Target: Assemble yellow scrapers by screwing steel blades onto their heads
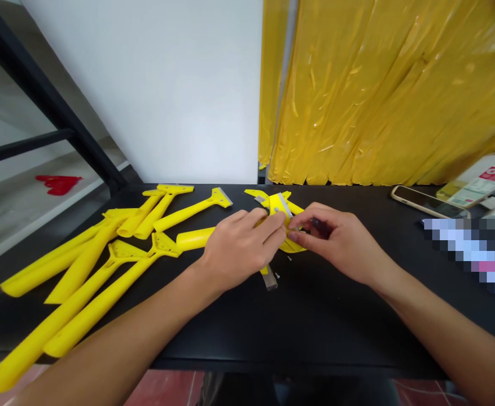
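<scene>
My left hand point(245, 245) is closed around a yellow scraper point(277, 205), whose head with a metal strip and a screw points up and whose handle comes out to the left under the hand. Right beside it, my right hand point(329, 237) has thumb and fingers pinched together at the scraper head; a small dark object shows inside its curled fingers, too hidden to name. Beneath the hands lie more yellow pieces point(296, 246). Two tiny screws point(277, 276) and a metal blade piece point(269, 280) rest on the black table point(315, 316) just below.
Several yellow scrapers point(99, 276) are spread over the table's left side, one point(188, 213) near the middle. A phone point(429, 202) and a labelled package point(480, 183) sit at the right back. A red item point(58, 184) lies on the left shelf. Yellow sheeting point(382, 90) hangs behind.
</scene>
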A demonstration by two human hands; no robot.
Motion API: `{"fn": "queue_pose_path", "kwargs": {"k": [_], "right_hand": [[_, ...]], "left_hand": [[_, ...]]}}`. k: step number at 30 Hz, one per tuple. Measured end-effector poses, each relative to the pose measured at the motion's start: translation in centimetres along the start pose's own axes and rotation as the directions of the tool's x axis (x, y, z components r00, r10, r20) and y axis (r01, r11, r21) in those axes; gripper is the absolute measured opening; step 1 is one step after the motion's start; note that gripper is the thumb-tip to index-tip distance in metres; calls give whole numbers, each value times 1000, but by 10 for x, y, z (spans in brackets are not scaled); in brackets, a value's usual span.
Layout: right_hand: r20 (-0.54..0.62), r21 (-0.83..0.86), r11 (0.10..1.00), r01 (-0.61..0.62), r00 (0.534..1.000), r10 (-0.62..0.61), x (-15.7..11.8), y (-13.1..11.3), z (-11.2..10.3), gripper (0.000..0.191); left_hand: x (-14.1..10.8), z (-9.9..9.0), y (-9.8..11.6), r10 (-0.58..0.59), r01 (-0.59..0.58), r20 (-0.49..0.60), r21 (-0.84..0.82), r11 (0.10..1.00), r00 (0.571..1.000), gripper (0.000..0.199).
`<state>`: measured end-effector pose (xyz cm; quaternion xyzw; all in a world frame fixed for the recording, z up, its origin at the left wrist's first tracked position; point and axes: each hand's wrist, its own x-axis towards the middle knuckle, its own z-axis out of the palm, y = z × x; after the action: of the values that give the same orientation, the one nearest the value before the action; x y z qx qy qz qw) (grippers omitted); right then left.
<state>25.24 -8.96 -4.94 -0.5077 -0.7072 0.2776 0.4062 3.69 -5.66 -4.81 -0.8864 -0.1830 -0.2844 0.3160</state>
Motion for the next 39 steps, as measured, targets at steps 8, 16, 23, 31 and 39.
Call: {"fn": "queue_pose_path", "kwargs": {"k": [8, 16, 23, 31, 39], "right_hand": [[65, 229, 955, -188, 982, 178, 2, -2, 1, 29], [168, 542, 725, -425, 900, 402, 0, -1, 8, 65], [345, 635, 584, -505, 862, 371, 1, -3, 2, 46], [399, 682, 471, -560, 824, 401, 2, -6, 1, 44], [384, 726, 407, -555, 817, 430, 0, -7, 3, 39]], "left_hand": [[1, -1, 1, 3, -3, 28, -7, 1000, 1000, 19], [2, -2, 3, 19, -19, 34, -11, 1000, 999, 19], [1, 2, 5, -32, 33, 15, -82, 996, 999, 16], [1, 1, 4, -32, 26, -43, -121, 992, 999, 17], [-1, 1, 4, 8, -19, -78, -131, 991, 997, 20]]}}
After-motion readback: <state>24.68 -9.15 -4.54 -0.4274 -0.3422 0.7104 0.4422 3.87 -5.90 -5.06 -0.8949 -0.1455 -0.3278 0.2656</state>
